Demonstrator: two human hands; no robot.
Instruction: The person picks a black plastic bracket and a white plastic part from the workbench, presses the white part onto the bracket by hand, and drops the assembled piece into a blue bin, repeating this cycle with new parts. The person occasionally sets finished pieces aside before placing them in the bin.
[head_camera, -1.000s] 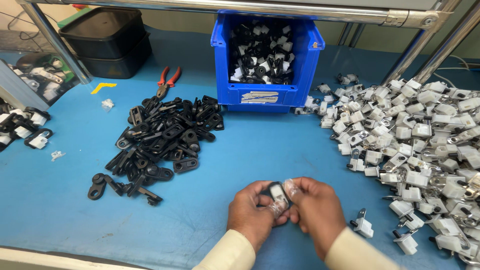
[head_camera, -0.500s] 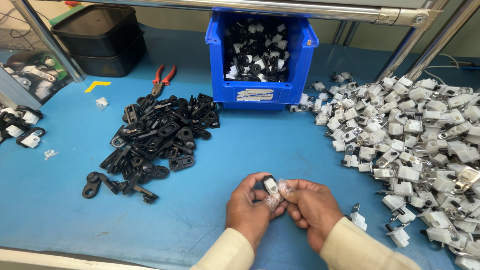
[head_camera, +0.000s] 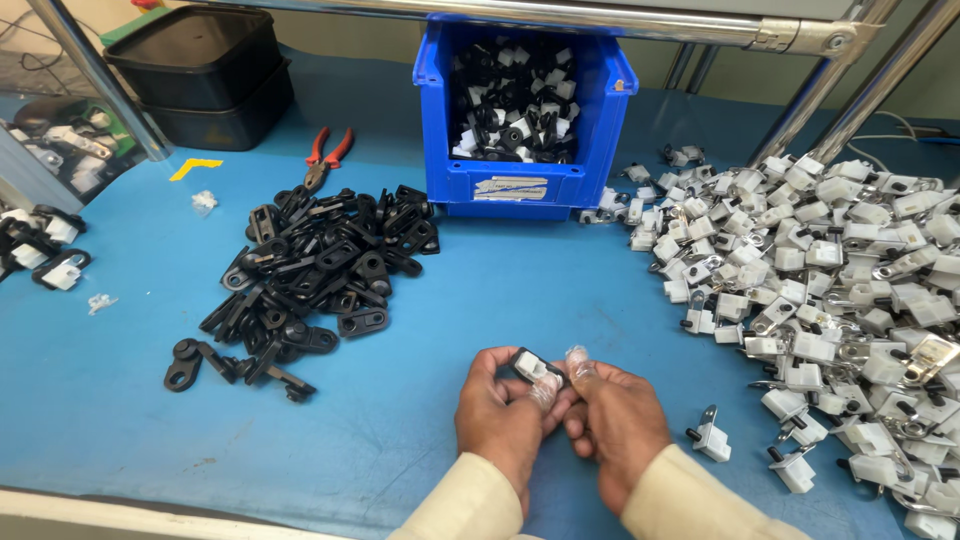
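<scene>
Both hands, left hand and right hand, pinched a small clip at their twelve o'clock, pressed together.

Your station: factory assembly bench. Blue mat; parts bin at 12 o'clock; black brackets at 10; white clips at 2; pliers.
</scene>
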